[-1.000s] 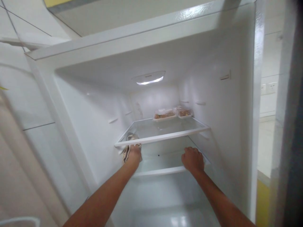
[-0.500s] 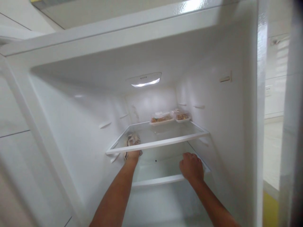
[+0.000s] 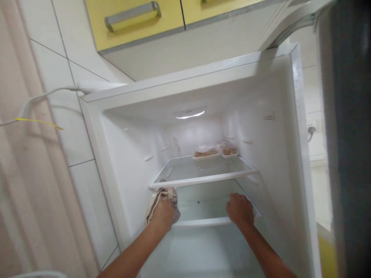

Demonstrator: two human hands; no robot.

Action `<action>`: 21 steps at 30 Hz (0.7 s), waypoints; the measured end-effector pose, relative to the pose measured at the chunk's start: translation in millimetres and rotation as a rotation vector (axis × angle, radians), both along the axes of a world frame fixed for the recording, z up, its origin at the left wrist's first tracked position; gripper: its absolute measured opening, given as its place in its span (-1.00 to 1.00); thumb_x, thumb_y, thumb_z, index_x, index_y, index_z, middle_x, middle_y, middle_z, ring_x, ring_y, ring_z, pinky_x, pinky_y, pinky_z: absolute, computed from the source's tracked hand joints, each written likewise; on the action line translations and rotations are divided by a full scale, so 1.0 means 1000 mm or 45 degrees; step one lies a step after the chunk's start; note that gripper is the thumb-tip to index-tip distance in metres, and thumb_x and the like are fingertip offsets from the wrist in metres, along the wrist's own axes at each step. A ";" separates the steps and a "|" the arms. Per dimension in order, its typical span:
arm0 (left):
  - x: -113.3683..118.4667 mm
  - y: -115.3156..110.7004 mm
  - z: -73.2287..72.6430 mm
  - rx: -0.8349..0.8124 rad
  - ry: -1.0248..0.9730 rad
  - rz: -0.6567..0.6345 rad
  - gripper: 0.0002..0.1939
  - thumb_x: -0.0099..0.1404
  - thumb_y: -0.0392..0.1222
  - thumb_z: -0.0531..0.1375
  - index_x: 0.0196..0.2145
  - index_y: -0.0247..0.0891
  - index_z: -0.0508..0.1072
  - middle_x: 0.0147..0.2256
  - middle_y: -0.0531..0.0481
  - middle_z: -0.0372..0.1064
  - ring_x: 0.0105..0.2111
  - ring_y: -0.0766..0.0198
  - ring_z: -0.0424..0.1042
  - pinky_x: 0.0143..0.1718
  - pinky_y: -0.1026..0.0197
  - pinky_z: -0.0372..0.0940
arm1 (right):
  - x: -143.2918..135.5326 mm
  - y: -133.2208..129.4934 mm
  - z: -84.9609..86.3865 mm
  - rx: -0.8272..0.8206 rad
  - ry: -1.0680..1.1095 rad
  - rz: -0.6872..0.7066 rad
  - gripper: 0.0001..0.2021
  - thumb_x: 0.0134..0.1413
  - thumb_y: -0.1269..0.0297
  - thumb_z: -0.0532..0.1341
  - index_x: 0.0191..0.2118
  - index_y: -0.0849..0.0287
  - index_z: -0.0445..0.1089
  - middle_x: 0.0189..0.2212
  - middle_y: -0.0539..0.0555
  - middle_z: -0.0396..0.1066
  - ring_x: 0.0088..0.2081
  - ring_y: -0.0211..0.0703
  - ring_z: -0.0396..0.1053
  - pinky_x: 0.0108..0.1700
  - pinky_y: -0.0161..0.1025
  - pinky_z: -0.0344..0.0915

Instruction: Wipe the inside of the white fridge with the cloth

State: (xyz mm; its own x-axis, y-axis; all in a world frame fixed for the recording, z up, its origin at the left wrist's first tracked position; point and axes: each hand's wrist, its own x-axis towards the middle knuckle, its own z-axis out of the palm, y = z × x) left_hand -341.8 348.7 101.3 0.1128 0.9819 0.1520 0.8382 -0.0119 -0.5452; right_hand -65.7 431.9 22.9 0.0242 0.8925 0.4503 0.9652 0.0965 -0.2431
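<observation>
My left hand [image 3: 164, 212] is closed around a patterned cloth [image 3: 174, 199], bunched up at the left end of the lower glass shelf [image 3: 203, 222] in an open fridge [image 3: 278, 162]. Just above it runs the front edge of the upper glass shelf [image 3: 203, 178]. Near the right end of the lower shelf is my right hand [image 3: 241, 210], its fingers curled in. What, if anything, those fingers grip is hidden. A small dark speck [image 3: 198, 202] shows on the lower shelf between the hands.
Two wrapped food trays [image 3: 206, 153] stand at the back of the upper shelf. A lamp [image 3: 189, 114] shines at the fridge's ceiling. Yellow cabinets [image 3: 139, 23] hang above, the dark fridge door [image 3: 344, 154] stands at right, and a cable [image 3: 49, 92] runs at left.
My left hand has drawn the cloth forward, out from beneath the upper shelf to the lower shelf's front left. My right hand stays near the lower shelf's right end. The view has pulled back.
</observation>
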 end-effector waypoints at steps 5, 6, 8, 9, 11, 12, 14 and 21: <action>0.005 -0.080 0.021 -0.163 0.142 0.031 -0.48 0.08 -0.22 0.26 0.05 -0.24 0.55 0.23 -0.40 0.33 0.39 -0.27 0.02 0.31 -0.40 -0.08 | 0.000 0.001 -0.002 -0.013 0.000 0.016 -0.71 0.24 0.37 0.06 -0.08 0.23 0.50 -0.05 0.28 0.50 0.02 0.05 0.42 -0.06 -0.13 0.25; 0.004 -0.093 0.027 -0.188 0.124 0.037 -0.45 0.08 -0.23 0.25 0.07 -0.24 0.54 0.25 -0.40 0.29 0.39 -0.27 0.00 0.31 -0.40 -0.06 | 0.000 0.002 -0.002 -0.020 0.008 0.019 -0.71 0.24 0.37 0.06 -0.07 0.24 0.50 -0.05 0.29 0.50 0.02 0.06 0.42 -0.06 -0.13 0.25; 0.000 -0.115 0.037 -0.201 0.053 0.052 -0.40 0.07 -0.26 0.23 0.12 -0.23 0.50 0.31 -0.37 0.20 0.41 -0.25 -0.05 0.30 -0.38 -0.02 | 0.000 0.003 -0.003 -0.023 0.012 0.021 -0.70 0.24 0.37 0.06 -0.05 0.24 0.50 -0.04 0.30 0.50 0.03 0.07 0.41 -0.06 -0.12 0.25; -0.002 -0.124 0.042 -0.201 0.020 0.065 -0.37 0.07 -0.27 0.22 0.15 -0.21 0.47 0.35 -0.33 0.14 0.42 -0.24 -0.10 0.30 -0.37 0.00 | 0.000 0.003 -0.004 -0.016 0.007 0.017 -0.70 0.24 0.37 0.06 -0.05 0.24 0.50 -0.04 0.30 0.50 0.03 0.08 0.41 -0.05 -0.12 0.25; -0.007 -0.138 0.048 -0.197 -0.029 0.092 -0.33 0.07 -0.28 0.21 0.19 -0.17 0.43 0.40 -0.25 0.04 0.45 -0.20 -0.20 0.31 -0.35 0.02 | -0.001 0.003 -0.004 0.001 -0.011 0.011 -0.70 0.24 0.37 0.05 -0.06 0.24 0.50 -0.05 0.29 0.50 0.02 0.08 0.42 -0.06 -0.12 0.25; -0.009 -0.142 0.050 -0.198 -0.041 0.105 -0.32 0.07 -0.28 0.20 0.20 -0.16 0.42 0.41 -0.23 0.00 0.45 -0.18 -0.24 0.31 -0.34 0.02 | -0.001 0.003 -0.004 0.007 -0.019 0.009 -0.70 0.24 0.37 0.05 -0.07 0.24 0.50 -0.06 0.29 0.50 0.02 0.08 0.42 -0.06 -0.12 0.25; -0.008 -0.144 0.054 -0.202 -0.042 0.122 -0.33 0.08 -0.28 0.18 0.19 -0.18 0.43 0.42 -0.22 -0.01 0.46 -0.16 -0.27 0.31 -0.32 0.03 | -0.001 0.003 -0.004 0.008 -0.024 0.010 -0.71 0.24 0.37 0.06 -0.07 0.24 0.49 -0.06 0.30 0.50 0.01 0.08 0.42 -0.08 -0.11 0.26; 0.007 -0.098 0.043 -0.182 0.115 0.056 -0.43 0.13 -0.26 0.20 0.12 -0.40 0.47 0.28 -0.52 0.20 0.41 -0.26 -0.04 0.25 -0.33 0.09 | 0.000 0.001 -0.002 -0.006 -0.024 0.030 -0.70 0.24 0.39 0.02 -0.09 0.26 0.49 -0.08 0.29 0.50 -0.01 0.10 0.43 -0.09 -0.11 0.26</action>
State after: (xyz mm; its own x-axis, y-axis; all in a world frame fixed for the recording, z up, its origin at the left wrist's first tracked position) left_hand -334.5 250.9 144.2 0.0762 0.9971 0.0019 0.7874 -0.0590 -0.6136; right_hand -65.3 433.3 20.7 -0.0050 0.8948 0.4465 0.9671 0.1179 -0.2254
